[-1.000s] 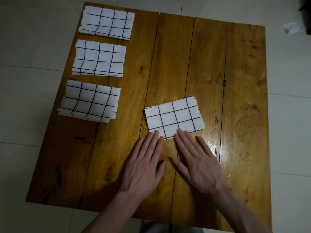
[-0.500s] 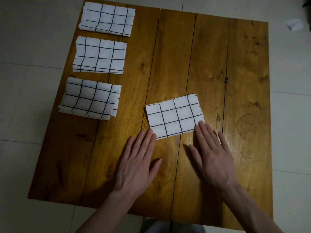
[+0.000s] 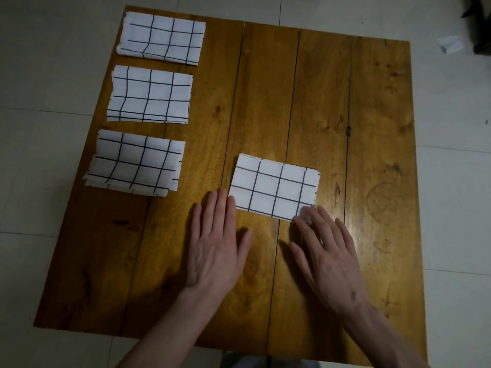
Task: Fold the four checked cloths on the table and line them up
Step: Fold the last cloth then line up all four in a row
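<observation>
I start with the big wooden table (image 3: 372, 128). It is made of long planks and it shines a bit near my hands, so I think cloth will slide on it easily.

Down the left side I see three folded cloths in a row: the far cloth (image 3: 162, 38), the middle cloth (image 3: 150, 95) and the near cloth (image 3: 135, 163). They sit apart from each other, one below the other. The near one looks a little messy, with its layers peeking out at the bottom edge.

The fourth cloth (image 3: 275, 191) is folded too, but it lies by itself in the middle of the table, tilted a bit. I think it still has to go under the near cloth to finish the row.

My left hand (image 3: 216, 248) lies flat with straight fingers, holding nothing, its tips just beside the cloth's left bottom corner. My right hand (image 3: 326, 253) is flat too, with its fingertips touching the right bottom corner.

This cloth looks light, soft and floppy. If I grab one corner, I think it will fall open. I would pinch all the layers at both short sides, or push it flat along the wood.
</observation>
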Available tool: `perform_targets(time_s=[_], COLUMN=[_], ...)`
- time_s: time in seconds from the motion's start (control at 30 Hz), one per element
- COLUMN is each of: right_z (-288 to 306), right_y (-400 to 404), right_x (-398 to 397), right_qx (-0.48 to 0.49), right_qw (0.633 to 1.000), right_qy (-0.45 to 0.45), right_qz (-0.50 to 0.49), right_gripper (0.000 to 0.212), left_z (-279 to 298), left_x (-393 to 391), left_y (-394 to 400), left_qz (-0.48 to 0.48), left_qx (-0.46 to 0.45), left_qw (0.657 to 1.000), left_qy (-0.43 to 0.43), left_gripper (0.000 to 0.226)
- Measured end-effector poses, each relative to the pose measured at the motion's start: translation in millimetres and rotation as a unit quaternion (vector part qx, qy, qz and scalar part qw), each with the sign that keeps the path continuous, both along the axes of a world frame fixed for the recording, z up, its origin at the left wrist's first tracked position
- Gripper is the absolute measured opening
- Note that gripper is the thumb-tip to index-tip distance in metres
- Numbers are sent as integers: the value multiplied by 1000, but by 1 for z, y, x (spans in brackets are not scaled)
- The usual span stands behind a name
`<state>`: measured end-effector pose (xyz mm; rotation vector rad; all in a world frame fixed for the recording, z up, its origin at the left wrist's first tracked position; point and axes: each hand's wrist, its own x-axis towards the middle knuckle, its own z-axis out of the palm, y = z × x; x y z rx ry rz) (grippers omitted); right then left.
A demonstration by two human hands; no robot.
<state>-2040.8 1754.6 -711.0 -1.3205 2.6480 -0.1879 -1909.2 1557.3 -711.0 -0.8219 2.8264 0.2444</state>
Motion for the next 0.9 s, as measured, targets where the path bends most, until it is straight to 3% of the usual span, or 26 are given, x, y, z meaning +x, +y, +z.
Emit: perform_targets(time_s=[0.13,0.23,0.4,0.63,0.9], right_z=[3,5,2,13,24], right_y=[-12,-29,-63,-88,-99], right_x=[-7,-24,-50,-57,-54], right_qx=[-35,-61,-42,-35,-5], right_qw=[999,998,998,994,954], right_qy=[-23,-24,-42,-10,-140], right_qz=[-12,4,21,-106,-266], right_gripper=[56,56,58,56,48], left_z=[7,7,0,-1,2], left_x=[-21,-30,-34,-36,-52], left_y=[0,9,19,14,15], left_qz=[18,-31,-41,-46,7], left_qx=[7,21,23,36,97], left_qw=[999,999,998,997,990], left_qy=[34,38,32,54,97], left_gripper=[71,66,64,67,46])
